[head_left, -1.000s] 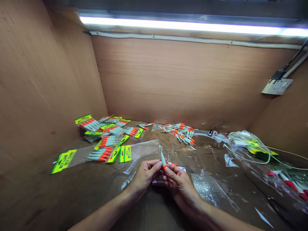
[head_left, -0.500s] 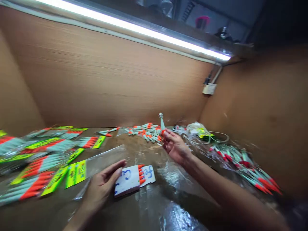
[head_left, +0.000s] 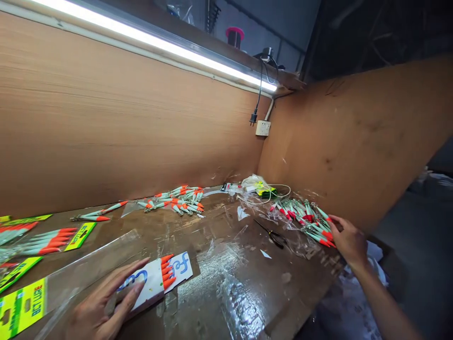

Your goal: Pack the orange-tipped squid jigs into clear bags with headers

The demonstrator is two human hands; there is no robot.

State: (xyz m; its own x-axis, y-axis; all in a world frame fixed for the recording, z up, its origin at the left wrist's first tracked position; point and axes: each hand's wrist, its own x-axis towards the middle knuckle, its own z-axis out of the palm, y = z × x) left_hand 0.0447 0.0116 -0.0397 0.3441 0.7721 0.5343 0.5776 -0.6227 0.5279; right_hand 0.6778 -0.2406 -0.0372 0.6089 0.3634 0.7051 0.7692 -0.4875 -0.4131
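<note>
My left hand (head_left: 106,302) grips a white foam-like block (head_left: 148,283) with blue handwriting between thumb and fingers. Several orange tips of lures (head_left: 167,271) lie in a row along it, before a white end piece with more blue writing. Beside this hand stretches a clear plastic bag (head_left: 90,264) with a yellow-green header card (head_left: 24,307). Far to the right, my right hand (head_left: 348,241) pinches the orange tip of a pale green lure (head_left: 322,212), at the edge of a lure pile (head_left: 300,215) with red and orange parts.
More loose lures (head_left: 177,200) are heaped near the cardboard back wall (head_left: 141,118). Packed lures (head_left: 53,241) lie at left. Black-handled pliers (head_left: 272,234), plastic scraps and a bundled white cord (head_left: 255,184) occupy the table (head_left: 219,231). A plug (head_left: 253,117) hangs near the socket.
The view has turned right. My right hand, with the lure held by its orange tip, has moved from mid-table to the right-hand pile. My left hand stays on the white block.
</note>
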